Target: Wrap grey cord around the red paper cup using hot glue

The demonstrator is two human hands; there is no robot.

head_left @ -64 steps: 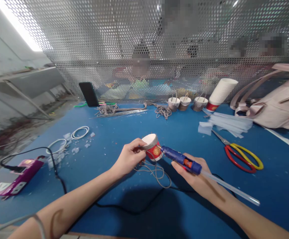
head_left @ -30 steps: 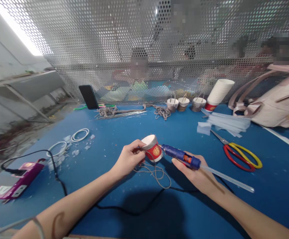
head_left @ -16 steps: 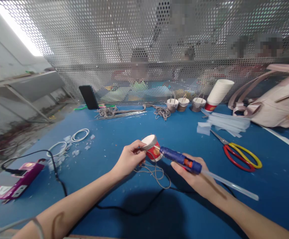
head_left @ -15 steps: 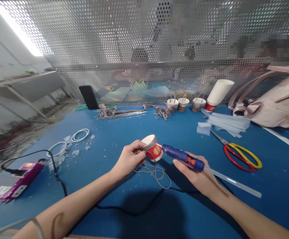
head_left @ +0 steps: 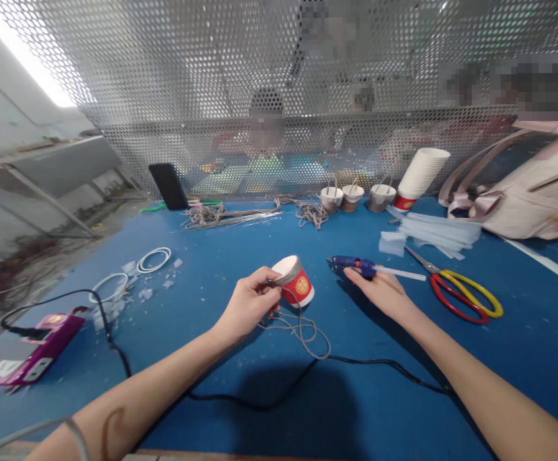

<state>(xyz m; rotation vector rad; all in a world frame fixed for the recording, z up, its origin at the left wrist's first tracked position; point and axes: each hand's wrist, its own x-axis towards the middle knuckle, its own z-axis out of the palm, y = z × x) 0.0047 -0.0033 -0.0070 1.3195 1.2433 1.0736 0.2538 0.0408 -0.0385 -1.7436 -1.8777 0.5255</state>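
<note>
Between the fingertips and thumb of my left hand (head_left: 252, 298) is the rim of a red and white paper cup (head_left: 300, 288), tilted with its mouth toward the upper left. Grey cord (head_left: 286, 277) is wound around the cup just below its rim, and its loose end lies in loops on the table under the cup. My right hand (head_left: 384, 291) is closed around a blue hot glue gun (head_left: 353, 264), right of the cup and apart from it. The gun's nozzle points left, and a clear glue stick (head_left: 401, 273) sticks out of its back.
Red and yellow scissors (head_left: 461, 291) lie at right, near whitish strips (head_left: 439, 230). Along the back stand cord-wrapped cups (head_left: 331, 202), a cup stack (head_left: 420, 176), cord bundles (head_left: 206, 216) and a phone (head_left: 168, 186). A black cable (head_left: 259, 404) crosses the front; a purple power strip (head_left: 36, 352) sits left.
The glue gun has moved away from the cup, up and to the right, and now lies more level. My left hand and the cup have stayed nearly in place.
</note>
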